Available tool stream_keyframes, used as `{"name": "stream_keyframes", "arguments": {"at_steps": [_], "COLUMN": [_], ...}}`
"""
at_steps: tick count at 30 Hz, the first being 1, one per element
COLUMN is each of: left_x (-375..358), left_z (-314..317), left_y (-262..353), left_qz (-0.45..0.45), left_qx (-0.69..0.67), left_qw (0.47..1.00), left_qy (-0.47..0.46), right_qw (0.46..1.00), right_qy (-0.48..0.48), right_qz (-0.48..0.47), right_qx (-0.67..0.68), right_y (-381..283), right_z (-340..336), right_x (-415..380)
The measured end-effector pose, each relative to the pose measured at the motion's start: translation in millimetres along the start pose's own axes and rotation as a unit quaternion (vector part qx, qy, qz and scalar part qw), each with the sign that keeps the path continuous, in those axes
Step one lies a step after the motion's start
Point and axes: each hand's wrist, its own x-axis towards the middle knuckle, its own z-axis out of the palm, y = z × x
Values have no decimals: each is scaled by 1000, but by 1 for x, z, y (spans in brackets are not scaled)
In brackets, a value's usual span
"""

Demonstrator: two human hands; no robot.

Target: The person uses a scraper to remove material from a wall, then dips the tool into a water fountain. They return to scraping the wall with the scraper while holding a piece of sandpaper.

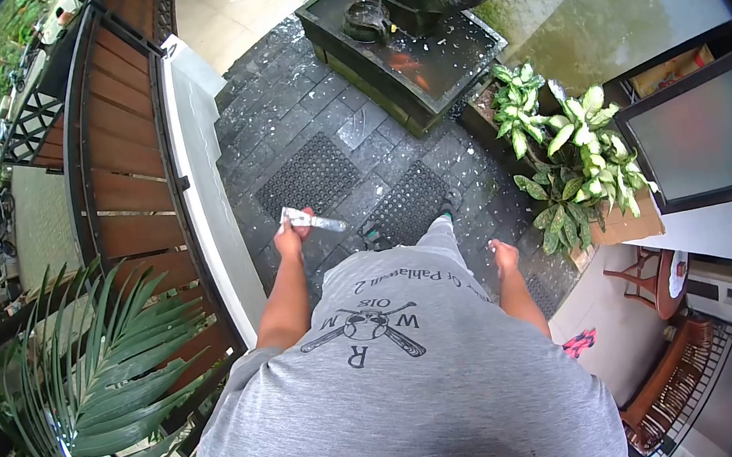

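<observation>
My left hand [296,224] is closed around a short white-and-grey hand tool [326,223], which looks like a paint-stained scraper or brush. One end is wide and white; the other, long and greyish, points to the right. Beneath it lie dark stone paving tiles [358,127] with white specks and two black perforated rubber mats [309,177]. On the other side of my body, my right hand [504,256] hangs low with its fingers curled together. A small pale spot shows at its fingertips, too small to name.
A dark square fish pond [425,116] with a fountain stands ahead. Leafy potted plants [574,134] grow on the right, near a dark-framed window [696,128]. To the left run a white low wall [201,148], a brown slatted gate [126,121] and palm fronds [119,377].
</observation>
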Motion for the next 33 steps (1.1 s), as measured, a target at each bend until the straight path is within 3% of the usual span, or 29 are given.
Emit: {"name": "stream_keyframes", "arguments": {"at_steps": [6, 10, 12, 16, 23, 26, 31, 32, 33], "left_x": [17, 3, -10, -2, 2, -13, -17, -1, -15], "left_z": [18, 5, -4, -26, -20, 3, 50, 58, 70], "left_y": [-6, -17, -21, -50, -50, -20, 1, -13, 2], "left_qz": [-1, -56, -84, -107, -92, -97, -101, -79, -88], "left_qx": [-39, -64, -145, -126, -108, -91, -115, -128, -120], "left_qw": [999, 996, 985, 985, 989, 991, 986, 979, 979], "left_qy": [-21, 21, 44, 54, 49, 32, -70, -136, -140], "right_qw": [996, 993, 994, 991, 997, 999, 999, 995, 988], "right_qy": [59, 104, 88, 93, 30, -1, -48, -91, -134], "right_qz": [-28, -33, 68, 89, 69, 39, -7, -38, -68], "right_qx": [59, 54, -20, 23, 4, -16, -16, -22, -28], "right_y": [12, 48, 53, 76, 61, 40, -12, -22, -32], "right_z": [-10, -19, -23, -19, -8, 3, 28, 34, 40], "right_x": [-14, -9, -18, -23, -21, -19, -22, -22, -21]}}
